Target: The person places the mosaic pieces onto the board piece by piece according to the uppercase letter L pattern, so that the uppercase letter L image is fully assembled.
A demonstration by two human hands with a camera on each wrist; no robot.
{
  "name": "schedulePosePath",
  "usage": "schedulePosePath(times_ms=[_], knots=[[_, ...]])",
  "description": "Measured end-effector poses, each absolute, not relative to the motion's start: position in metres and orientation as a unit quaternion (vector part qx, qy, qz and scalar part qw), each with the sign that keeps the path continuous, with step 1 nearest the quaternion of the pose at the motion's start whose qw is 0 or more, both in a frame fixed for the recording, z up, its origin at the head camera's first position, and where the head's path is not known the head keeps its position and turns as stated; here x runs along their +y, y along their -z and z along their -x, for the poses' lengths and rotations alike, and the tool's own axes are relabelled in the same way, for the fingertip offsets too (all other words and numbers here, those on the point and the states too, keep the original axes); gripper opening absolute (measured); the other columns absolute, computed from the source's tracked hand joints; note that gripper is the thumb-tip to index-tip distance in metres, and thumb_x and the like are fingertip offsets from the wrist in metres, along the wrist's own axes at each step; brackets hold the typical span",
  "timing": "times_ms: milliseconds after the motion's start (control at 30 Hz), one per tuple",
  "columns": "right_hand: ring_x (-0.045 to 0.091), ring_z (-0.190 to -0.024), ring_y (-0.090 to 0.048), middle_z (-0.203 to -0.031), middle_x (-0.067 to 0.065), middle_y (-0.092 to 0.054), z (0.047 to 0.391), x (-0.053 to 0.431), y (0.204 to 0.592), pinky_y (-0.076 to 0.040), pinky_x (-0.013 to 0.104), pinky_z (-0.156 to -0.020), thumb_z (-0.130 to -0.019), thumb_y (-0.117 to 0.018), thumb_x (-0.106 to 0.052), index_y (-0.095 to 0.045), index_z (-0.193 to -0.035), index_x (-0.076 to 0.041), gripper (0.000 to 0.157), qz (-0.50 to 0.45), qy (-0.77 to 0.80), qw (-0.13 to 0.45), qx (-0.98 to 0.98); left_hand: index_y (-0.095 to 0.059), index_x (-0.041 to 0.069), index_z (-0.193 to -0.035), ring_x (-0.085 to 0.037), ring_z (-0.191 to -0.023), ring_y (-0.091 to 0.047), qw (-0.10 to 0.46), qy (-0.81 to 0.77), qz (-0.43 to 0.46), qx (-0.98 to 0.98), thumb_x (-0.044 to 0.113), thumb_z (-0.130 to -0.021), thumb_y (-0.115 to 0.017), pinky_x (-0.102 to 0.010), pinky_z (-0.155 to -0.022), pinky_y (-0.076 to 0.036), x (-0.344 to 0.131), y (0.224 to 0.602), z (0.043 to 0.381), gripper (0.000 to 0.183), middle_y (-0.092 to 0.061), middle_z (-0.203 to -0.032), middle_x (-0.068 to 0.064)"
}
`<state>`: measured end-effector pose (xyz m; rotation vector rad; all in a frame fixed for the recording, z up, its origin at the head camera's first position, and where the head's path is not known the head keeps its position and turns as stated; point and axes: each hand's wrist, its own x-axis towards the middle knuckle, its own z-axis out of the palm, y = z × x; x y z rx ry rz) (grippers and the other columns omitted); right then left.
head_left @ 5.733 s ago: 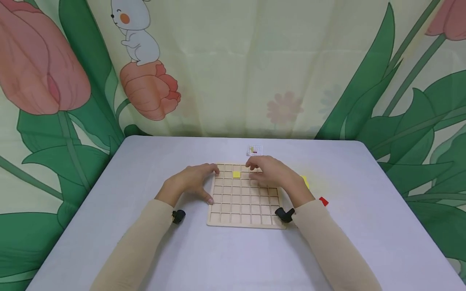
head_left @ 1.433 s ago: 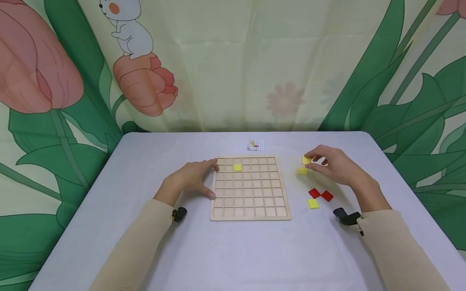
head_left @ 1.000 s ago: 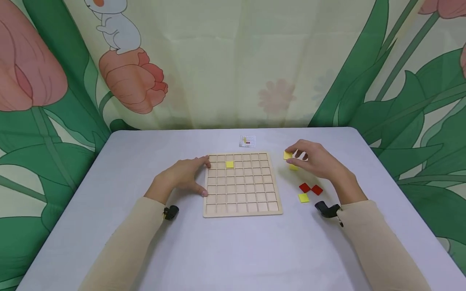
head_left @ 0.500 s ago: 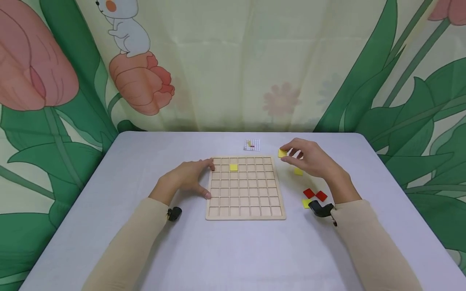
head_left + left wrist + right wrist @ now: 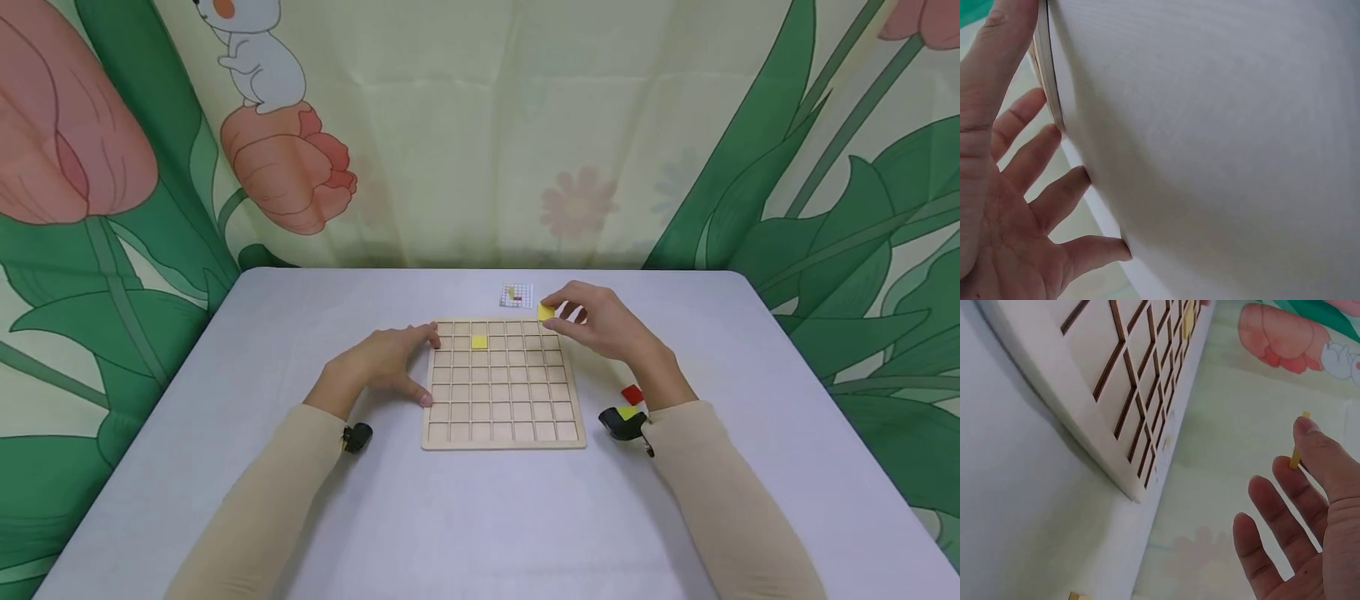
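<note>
A square wooden grid board (image 5: 503, 389) lies on the white table, with one yellow tile (image 5: 479, 342) set in a cell of its second row from the back. My right hand (image 5: 606, 327) pinches another yellow tile (image 5: 545, 312) between thumb and index finger, above the board's far right corner. The right wrist view shows that held tile (image 5: 1295, 455) edge-on, the other fingers loosely spread. My left hand (image 5: 377, 367) rests at the board's left edge, thumb and index finger touching it. In the left wrist view, its fingers (image 5: 1063, 195) are spread with the tips down.
Behind the board lies a small printed grid card (image 5: 517, 294) with coloured cells. Right of the board are a red tile (image 5: 632, 395) and a yellow tile (image 5: 627, 412), partly covered by the black wrist camera (image 5: 621, 425). A printed curtain hangs behind the table.
My right hand took hold of a yellow tile at the right and has carried it left to the board's far right corner. The left hand stays at the board's edge.
</note>
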<state>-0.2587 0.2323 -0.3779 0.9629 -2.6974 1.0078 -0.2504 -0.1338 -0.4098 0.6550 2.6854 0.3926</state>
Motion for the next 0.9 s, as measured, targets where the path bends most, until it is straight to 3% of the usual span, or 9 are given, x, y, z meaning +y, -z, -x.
schedulePosePath(times_ms=[133, 667, 900], knots=[[0.021, -0.091, -0.067, -0.109, 0.004, -0.072, 0.26, 0.223, 0.377, -0.057, 0.048, -0.079, -0.091, -0.079, -0.013, -0.072, -0.118, -0.009, 0.028, -0.322, -0.343, 0.057, -0.88, -0.05, 0.031, -0.137, -0.033, -0.132, -0.055, 0.17, -0.146, -0.232, 0.947, 0.061, -0.059, -0.094, -0.053, -0.109, -0.043, -0.133, 0.41, 0.251, 0.095, -0.041, -0.163, -0.005], [0.02, -0.091, -0.067, -0.109, 0.004, -0.073, 0.269, 0.183, 0.38, -0.057, 0.04, -0.077, -0.092, -0.079, -0.014, -0.073, -0.117, -0.006, 0.027, -0.363, -0.358, 0.04, -0.86, -0.049, 0.032, -0.136, -0.032, -0.13, -0.056, 0.175, -0.14, -0.223, 0.949, 0.063, -0.057, -0.094, -0.052, -0.108, -0.044, -0.135, 0.411, 0.251, 0.096, -0.041, -0.162, -0.006], [0.022, -0.09, -0.068, -0.111, 0.006, -0.074, 0.273, 0.173, 0.384, -0.058, 0.043, -0.078, -0.09, -0.081, -0.013, -0.074, -0.115, -0.006, 0.027, -0.346, -0.378, 0.022, -0.858, -0.049, 0.032, -0.138, -0.037, -0.144, -0.045, 0.187, -0.138, -0.214, 0.949, 0.061, -0.057, -0.094, -0.054, -0.114, -0.04, -0.132, 0.41, 0.252, 0.097, -0.032, -0.168, -0.003]])
